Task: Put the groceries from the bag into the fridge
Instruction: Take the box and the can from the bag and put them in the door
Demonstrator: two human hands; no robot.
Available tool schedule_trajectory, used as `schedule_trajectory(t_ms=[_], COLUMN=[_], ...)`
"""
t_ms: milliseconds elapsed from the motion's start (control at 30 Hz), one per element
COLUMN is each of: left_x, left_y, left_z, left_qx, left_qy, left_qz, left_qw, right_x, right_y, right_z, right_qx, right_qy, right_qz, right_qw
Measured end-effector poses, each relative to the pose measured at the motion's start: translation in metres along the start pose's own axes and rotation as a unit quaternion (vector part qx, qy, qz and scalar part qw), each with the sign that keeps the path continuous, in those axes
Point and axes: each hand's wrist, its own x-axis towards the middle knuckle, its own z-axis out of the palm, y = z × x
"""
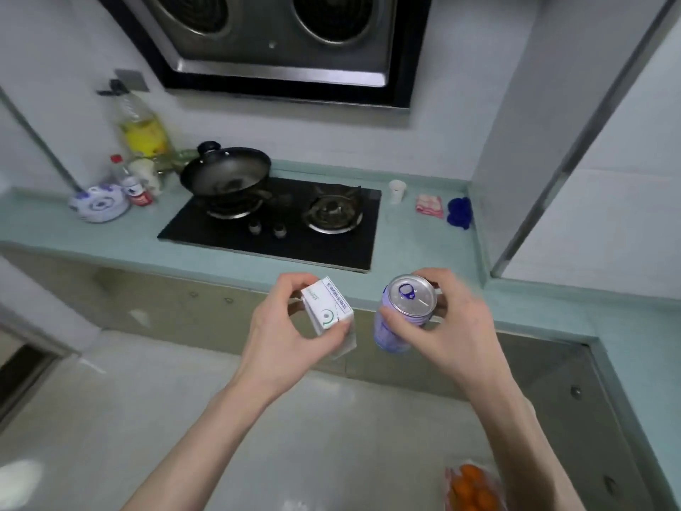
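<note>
We see a pale green desk [412,248] carrying a black hob [272,230] with two burners. A dark wok [224,175] sits on the left burner, a lid leaning in it. Left of the wok stand an oil bottle [142,130], a red-capped bottle [127,180] and a blue-patterned bowl [98,205]. Right of the hob we find a white cup [397,191], a pink cloth [429,206] and a blue cloth [460,212]. A hood [280,42] hangs above.

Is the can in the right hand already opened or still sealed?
Sealed, as far as visible: the can, held by the right hand, shows its pull tab lying flat on the lid, with no hole visible.
</note>
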Motion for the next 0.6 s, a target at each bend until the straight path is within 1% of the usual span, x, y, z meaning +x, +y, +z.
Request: schedule_trajectory(t_ms=[133,267,400,600], left_x=[-0.02,-0.048,-0.085,-0.156], left_y=[-0.006,-0.01,-0.017,-0.034], left_z=[-0.054,-0.113,-0.178,-0.282], left_qx=[0.021,0.052,0.073,0.086], left_qy=[0.071,0.145,0.226,0.319], left_qz=[-0.014,-0.023,-0.046,-0.082], left_qw=[0.997,0.988,0.97,0.94], right_x=[0.014,0.018,0.009,-0.03], right_y=[-0.037,-0.086,-0.142,-0.235], right_z=[0.037,0.08,0.13,0.211], right_qx=[0.036,0.068,0.091,0.118], right_qy=[-0.051,-0.094,-0.131,-0.188], right_qz=[-0.064,-0.137,-0.193,-0.255], right_qw=[0.996,0.984,0.968,0.941])
